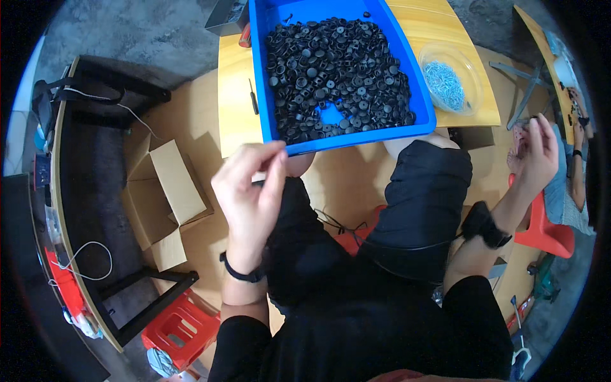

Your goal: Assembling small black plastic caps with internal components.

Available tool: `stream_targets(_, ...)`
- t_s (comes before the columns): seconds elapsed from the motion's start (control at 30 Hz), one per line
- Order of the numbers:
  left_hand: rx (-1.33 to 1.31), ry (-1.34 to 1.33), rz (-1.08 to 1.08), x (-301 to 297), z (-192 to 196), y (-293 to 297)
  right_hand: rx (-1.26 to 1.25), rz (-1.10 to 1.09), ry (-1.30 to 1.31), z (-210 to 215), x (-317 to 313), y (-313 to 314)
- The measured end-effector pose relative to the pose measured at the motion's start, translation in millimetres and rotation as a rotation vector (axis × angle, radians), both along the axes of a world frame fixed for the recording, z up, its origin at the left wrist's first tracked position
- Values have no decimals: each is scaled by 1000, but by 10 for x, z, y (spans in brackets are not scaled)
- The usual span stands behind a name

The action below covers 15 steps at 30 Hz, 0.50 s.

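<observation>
— So, where are your hands?

— Both by the blue bin (421, 108) of black plastic caps (337, 70). My left hand (249, 191) is just below its near edge, thumb and fingers pinched together; whether anything small sits between them I cannot tell. My right hand (536, 156) is off to the bin's right, fingers spread, holding nothing.

— And beside the bin?

— A clear bowl of screws (445, 81), just right of it.
</observation>
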<state>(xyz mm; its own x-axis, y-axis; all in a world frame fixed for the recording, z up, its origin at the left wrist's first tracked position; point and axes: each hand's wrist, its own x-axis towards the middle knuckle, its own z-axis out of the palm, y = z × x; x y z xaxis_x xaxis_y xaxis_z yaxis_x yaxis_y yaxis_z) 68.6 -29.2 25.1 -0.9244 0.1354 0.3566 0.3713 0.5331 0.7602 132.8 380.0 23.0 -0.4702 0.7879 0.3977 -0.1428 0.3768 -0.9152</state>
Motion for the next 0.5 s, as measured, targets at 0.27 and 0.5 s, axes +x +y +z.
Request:
stream_targets(0.27, -517, 81, -255, -667, -39, 510, 332, -7, -440, -877, -287, 1474)
stream_targets(0.5, -714, -76, -417, -861, -200, 811, 252, 398, -283, -375, -751, 283)
